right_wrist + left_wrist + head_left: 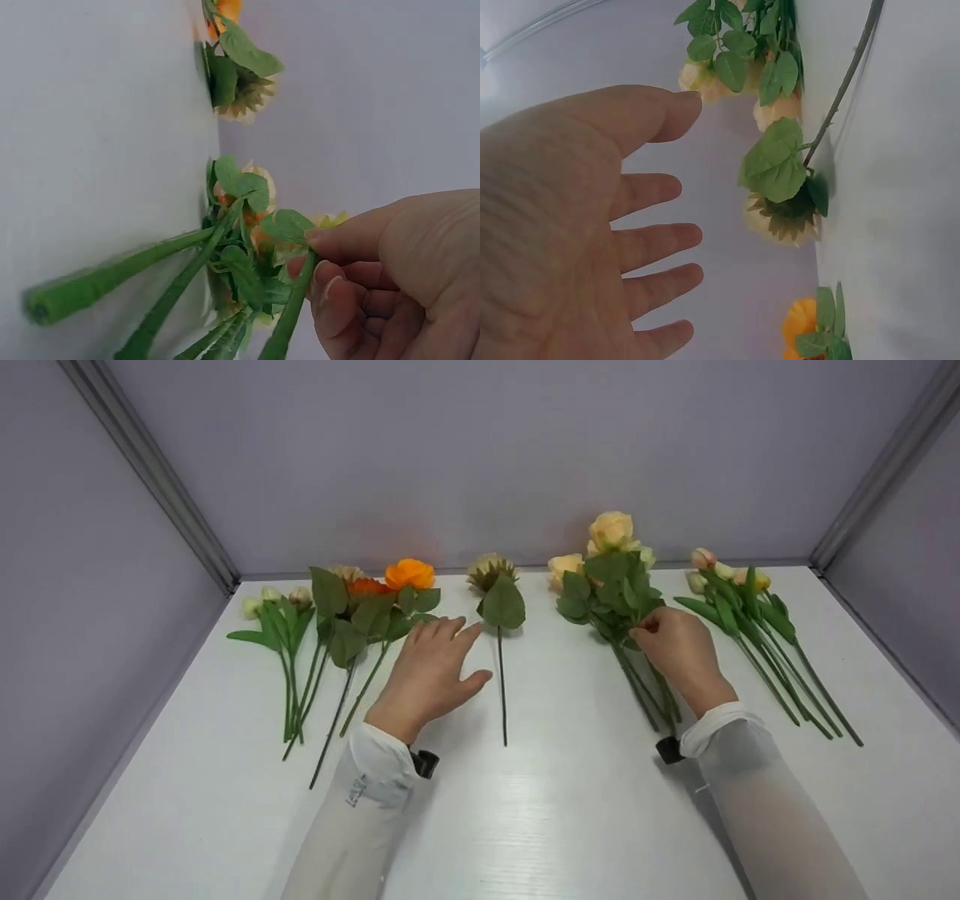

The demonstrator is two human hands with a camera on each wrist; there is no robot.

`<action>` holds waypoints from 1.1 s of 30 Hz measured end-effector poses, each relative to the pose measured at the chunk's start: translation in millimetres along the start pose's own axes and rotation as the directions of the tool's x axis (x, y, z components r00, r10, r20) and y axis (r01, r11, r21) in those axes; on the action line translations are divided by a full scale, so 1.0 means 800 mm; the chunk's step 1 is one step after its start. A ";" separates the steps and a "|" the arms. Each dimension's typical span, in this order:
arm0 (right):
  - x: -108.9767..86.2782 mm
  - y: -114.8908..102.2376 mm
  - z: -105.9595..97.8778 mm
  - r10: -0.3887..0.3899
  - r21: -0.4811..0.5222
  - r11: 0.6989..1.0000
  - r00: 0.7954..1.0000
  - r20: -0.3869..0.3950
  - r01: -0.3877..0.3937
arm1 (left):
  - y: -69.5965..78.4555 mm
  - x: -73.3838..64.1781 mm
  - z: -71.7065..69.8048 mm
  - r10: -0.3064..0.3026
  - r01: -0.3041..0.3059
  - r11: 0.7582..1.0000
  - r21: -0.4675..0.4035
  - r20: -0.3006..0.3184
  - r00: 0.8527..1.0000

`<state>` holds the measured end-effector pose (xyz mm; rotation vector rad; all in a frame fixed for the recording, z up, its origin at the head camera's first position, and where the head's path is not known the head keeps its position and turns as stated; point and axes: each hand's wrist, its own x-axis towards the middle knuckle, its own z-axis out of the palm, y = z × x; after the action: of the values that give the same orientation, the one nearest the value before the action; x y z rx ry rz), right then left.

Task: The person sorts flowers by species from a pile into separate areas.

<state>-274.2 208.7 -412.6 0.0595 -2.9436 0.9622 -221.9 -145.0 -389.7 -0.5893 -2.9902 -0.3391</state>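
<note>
My right hand point(682, 656) pinches a green rose stem point(290, 311) between thumb and fingers, just below a leaf. Around that stem lies a bunch of pale peach roses point(612, 531), their heads toward the back wall; which bloom tops the pinched stem I cannot tell. With fingers spread and nothing held, my left hand point(424, 679) hovers over the table. Nearest to it are an orange flower point(410, 574) on its left and a single cream flower point(491, 572), face turned away, with a big leaf and thin dark stem, on its right.
White-pink tulips point(281, 619) lie at the far left, beside a red-orange flower point(367, 587) with dark leaves. More tulips point(739, 600) lie to the right of the roses. Grey panels point(510, 450) enclose the white table point(510, 825) at the back and sides.
</note>
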 end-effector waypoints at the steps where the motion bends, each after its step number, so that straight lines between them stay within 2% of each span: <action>1: 0.000 0.004 0.001 0.004 -0.007 1.000 1.000 0.005 -0.004 | 0.004 0.002 0.002 0.012 -0.012 1.000 0.003 0.014 1.000; 7: -0.005 0.025 0.000 0.029 -0.043 0.999 0.999 0.033 -0.027 | 0.016 0.013 0.010 0.052 -0.053 0.998 0.024 0.056 0.997; 12: -0.007 0.036 -0.001 0.032 -0.055 0.998 0.998 0.055 -0.029 | 0.010 0.015 0.005 0.039 -0.039 0.999 0.001 0.050 0.998; 16: -0.006 0.035 0.001 0.018 -0.066 0.998 0.997 0.070 -0.013 | -0.009 0.012 -0.008 -0.017 0.019 0.999 -0.040 0.042 0.999; 19: -0.005 0.030 -0.002 0.019 -0.056 0.998 0.997 0.079 -0.014 | -0.029 0.005 -0.023 -0.093 0.095 0.993 -0.075 0.022 0.995; 21: -0.007 0.022 -0.008 0.016 -0.039 0.999 0.998 0.068 -0.014 | -0.044 -0.002 -0.034 -0.149 0.147 0.985 -0.093 -0.012 0.989; 25: -0.018 -0.007 -0.024 -0.030 0.013 0.999 1.000 0.003 0.030 | -0.078 -0.020 -0.054 -0.269 0.258 0.959 -0.120 -0.088 0.959; 27: -0.026 -0.028 -0.028 -0.079 0.034 0.996 0.996 -0.036 0.080 | -0.094 -0.033 -0.060 -0.337 0.325 0.936 -0.134 -0.081 0.938; 30: -0.038 -0.062 -0.024 -0.164 0.049 0.985 0.985 -0.061 0.167 | -0.116 -0.050 -0.060 -0.423 0.418 0.898 -0.135 -0.007 0.906; 33: -0.049 -0.089 -0.013 -0.239 0.043 0.970 0.971 -0.019 0.239 | -0.132 -0.061 -0.056 -0.492 0.502 0.858 -0.113 0.102 0.864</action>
<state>-231.1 158.2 -364.6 0.3977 -2.8161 0.9863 -215.9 -268.2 -372.7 0.1938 -3.1637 -0.5667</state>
